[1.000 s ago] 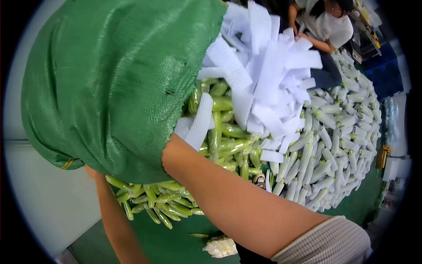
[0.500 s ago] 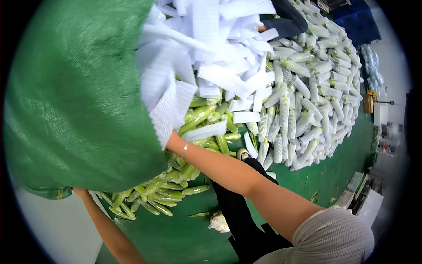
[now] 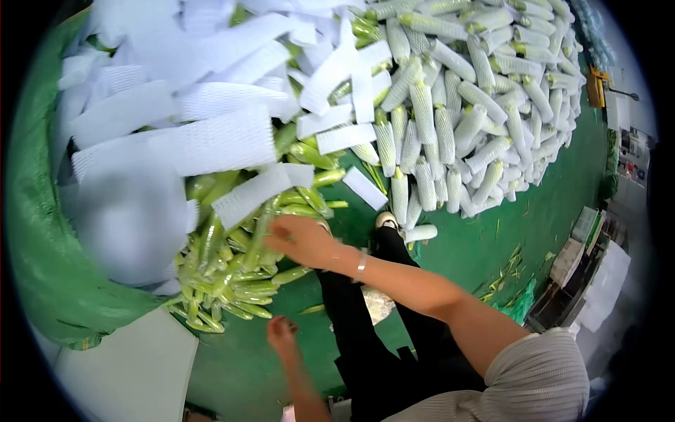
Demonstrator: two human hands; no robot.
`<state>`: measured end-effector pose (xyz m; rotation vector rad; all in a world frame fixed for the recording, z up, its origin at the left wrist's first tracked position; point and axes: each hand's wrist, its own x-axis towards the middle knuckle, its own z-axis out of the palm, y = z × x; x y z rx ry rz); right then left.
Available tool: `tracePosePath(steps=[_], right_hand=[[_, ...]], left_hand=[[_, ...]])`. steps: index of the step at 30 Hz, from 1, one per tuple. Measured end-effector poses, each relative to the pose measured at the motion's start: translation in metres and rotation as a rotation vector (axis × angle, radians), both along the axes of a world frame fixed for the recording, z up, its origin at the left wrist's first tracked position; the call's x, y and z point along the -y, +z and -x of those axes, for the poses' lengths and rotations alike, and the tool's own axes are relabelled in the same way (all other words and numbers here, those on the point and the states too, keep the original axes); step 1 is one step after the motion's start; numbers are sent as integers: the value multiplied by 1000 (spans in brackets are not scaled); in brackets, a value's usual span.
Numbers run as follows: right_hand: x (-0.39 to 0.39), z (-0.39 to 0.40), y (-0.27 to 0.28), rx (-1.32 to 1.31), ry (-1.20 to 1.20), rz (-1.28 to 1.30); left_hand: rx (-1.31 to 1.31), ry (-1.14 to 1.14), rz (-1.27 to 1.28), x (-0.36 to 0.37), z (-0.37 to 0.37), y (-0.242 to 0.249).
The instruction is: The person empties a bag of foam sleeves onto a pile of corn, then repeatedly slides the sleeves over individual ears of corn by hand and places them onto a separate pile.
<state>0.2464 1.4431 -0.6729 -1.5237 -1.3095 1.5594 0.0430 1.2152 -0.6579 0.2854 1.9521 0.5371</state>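
My right hand (image 3: 299,239), with a bracelet at its wrist, is over the edge of a heap of long green vegetables (image 3: 256,288) in clear film, which look like zucchini. Its fingers are loosely bent and slightly blurred, with nothing visibly held. Lower down, over the floor, my left hand (image 3: 283,332) is apart from the heap, its fingers curled but separate and nothing in them. White foam net sleeves (image 3: 225,144) lie flat on top of the heap. At the left sags a green woven sack (image 3: 35,232), its mouth around many sleeves.
A large pile of vegetables in foam net sleeves (image 3: 485,105) spreads across the upper right. My shoes and black trousers (image 3: 351,316) are below it on the green floor (image 3: 464,260). A pale board (image 3: 133,359) is at lower left; boxes (image 3: 566,264) stand at right.
Both hands have left the green sack and moved toward my body. The sack has dropped to the left, uncovering more foam net sleeves. The view has shifted.
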Motion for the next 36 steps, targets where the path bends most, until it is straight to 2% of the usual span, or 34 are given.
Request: tracePosePath(steps=[2,4,5,6,7,8,10,11,12,13,14,17,20,24,27,32,36], right_hand=[[63,-76,-33,106,-27,186],[148,-163,-67,285,-54,417],[187,-209,-75,420,3,528],[234,-251,-88,653,100,691],[297,-293,-106,729,57,796],[348,-328,-113,789,29,890],[448,-370,-130,807,121,1020],[482,-372,-137,793,122,1045],[513,-372,-146,802,218,1171],[536,-369,-156,805,320,1284],[552,-358,-165,781,324,1293],[575,-304,-207,710,301,1401],[581,-239,-267,601,291,1334],[555,-140,-349,400,224,1077],[501,-86,-396,222,175,815],[461,-53,-399,3,237,485],[452,-53,-404,-108,320,390]], left_hand=[[74,-110,58,14,-45,2],[131,-343,237,41,-77,2],[120,-351,265,63,-82,3],[76,-307,427,92,-81,0],[27,-265,587,117,-78,0],[34,-414,704,136,-75,2],[418,231,517,273,-15,-28],[233,-98,658,258,-29,-24],[125,-285,764,249,-39,-22],[68,-381,822,232,-51,-21],[42,-426,843,221,-58,-23],[-14,-484,840,187,-67,-43],[-80,-530,834,161,-73,-79],[-174,-597,849,130,-83,-118],[-213,-624,861,120,-94,-137],[-205,-681,810,96,-112,-187],[-179,-715,770,80,-114,-235]])
